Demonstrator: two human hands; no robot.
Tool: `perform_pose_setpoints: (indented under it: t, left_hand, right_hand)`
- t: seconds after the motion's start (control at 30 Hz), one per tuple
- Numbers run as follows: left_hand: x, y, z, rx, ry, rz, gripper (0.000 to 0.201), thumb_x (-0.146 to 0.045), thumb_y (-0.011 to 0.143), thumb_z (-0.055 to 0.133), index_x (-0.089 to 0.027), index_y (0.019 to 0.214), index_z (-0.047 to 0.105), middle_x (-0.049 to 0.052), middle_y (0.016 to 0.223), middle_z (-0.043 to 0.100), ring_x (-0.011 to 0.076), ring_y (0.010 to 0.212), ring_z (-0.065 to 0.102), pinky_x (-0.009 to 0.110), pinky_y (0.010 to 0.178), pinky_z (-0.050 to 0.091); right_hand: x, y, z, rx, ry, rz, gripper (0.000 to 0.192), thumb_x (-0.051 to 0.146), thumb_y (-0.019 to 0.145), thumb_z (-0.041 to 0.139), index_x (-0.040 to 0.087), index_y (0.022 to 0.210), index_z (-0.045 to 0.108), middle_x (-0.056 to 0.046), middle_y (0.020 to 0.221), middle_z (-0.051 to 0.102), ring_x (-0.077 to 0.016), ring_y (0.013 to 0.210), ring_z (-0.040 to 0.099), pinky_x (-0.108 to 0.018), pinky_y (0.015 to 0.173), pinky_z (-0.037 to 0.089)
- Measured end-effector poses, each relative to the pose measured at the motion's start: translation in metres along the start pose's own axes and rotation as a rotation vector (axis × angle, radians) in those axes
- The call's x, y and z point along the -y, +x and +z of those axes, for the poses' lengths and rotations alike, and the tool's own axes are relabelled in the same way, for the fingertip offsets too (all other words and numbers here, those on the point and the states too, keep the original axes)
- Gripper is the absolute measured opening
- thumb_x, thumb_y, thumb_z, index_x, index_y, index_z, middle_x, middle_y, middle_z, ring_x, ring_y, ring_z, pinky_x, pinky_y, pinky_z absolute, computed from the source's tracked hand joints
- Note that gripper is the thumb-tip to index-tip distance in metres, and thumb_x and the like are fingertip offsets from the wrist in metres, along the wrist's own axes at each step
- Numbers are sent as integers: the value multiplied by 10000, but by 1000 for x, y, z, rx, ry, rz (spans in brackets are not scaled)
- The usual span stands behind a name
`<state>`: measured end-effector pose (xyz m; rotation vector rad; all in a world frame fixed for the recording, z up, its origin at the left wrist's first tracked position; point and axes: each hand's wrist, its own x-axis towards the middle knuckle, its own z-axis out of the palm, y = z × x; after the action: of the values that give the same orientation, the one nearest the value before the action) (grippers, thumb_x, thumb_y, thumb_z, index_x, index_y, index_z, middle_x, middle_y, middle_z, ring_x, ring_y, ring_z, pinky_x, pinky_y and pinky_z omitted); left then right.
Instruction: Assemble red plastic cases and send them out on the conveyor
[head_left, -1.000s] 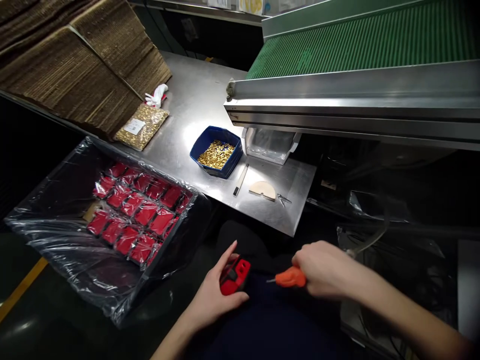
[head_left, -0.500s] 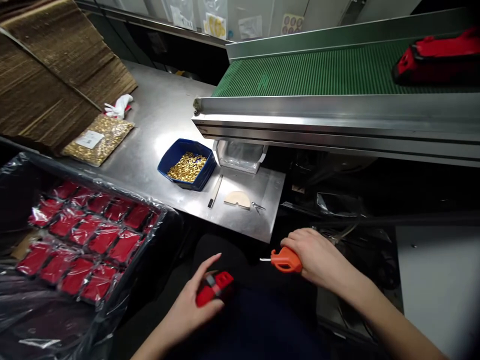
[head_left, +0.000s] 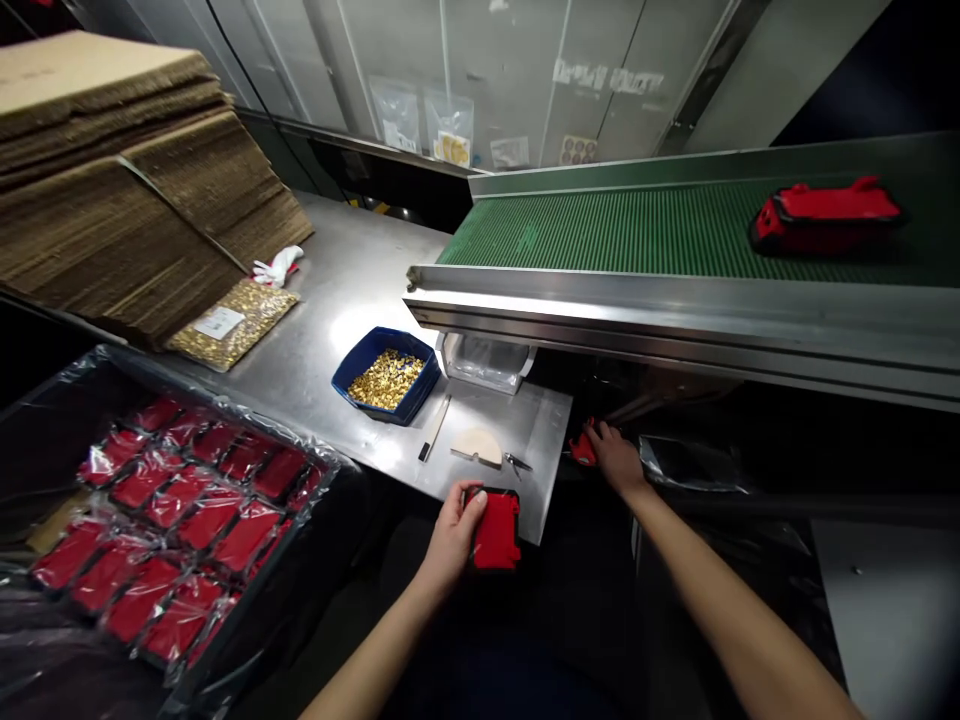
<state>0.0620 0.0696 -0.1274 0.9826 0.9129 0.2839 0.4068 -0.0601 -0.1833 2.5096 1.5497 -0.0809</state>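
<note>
The left hand [head_left: 454, 530] grips a red case [head_left: 496, 530] at the near edge of the steel bench [head_left: 337, 300]. The right hand [head_left: 615, 458] is closed around an orange tool [head_left: 582, 450] under the green conveyor [head_left: 637, 230].

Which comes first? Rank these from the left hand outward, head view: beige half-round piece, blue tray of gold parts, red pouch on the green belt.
1. Beige half-round piece: just beyond the left hand, on the steel table's near edge.
2. Blue tray of gold parts: farther back, to the left.
3. Red pouch: far right, on the green belt.

Bare forearms, no sleeves, dark trousers
</note>
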Motion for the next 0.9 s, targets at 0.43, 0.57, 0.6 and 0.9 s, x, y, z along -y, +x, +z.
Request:
perform_pose_setpoints:
  t: [0.43, 0.57, 0.6, 0.9]
  left_hand:
    - [-5, 24, -17, -143, 531, 277, 428, -484, 1056, 390, -216, 1321, 592, 118, 1302, 621, 272, 1260, 578, 479, 1160, 396]
    - [-8, 23, -9, -157, 597, 320, 405, -459, 1056, 405, -203, 1307, 593, 126, 1259, 594, 267, 1198, 606, 470, 1115, 449]
    - [-8, 22, -7, -154, 610, 330, 399, -452, 1055, 412, -202, 1308, 592, 128, 1263, 596, 265, 1201, 608, 466, 1113, 456]
    - [-71, 61, -3, -110, 738, 506, 332, -381, 1067, 411, -184, 1065, 678, 99, 1078, 675, 223, 1056, 645, 371, 991, 510]
  right_hand:
    - [75, -96, 43, -386, 699, 662, 435, 363, 963, 441, 69, 1253, 578, -208, 1029, 689, -328, 939, 703, -443, 816, 593]
    - [126, -135, 23, -283, 937, 591, 459, 546, 985, 464, 168, 1148, 668, -129, 1042, 744, -247, 846, 738, -319, 693, 607]
    - [137, -138, 14, -252, 992, 545, 454, 560, 982, 476, 188, 1144, 679, -123, 1099, 738, -247, 909, 736, -317, 739, 609]
    - [197, -98, -51, -28, 1057, 369, 569, 680, 907, 572, 239, 1265, 548, -93, 1244, 625, -258, 1036, 664, -374, 905, 562]
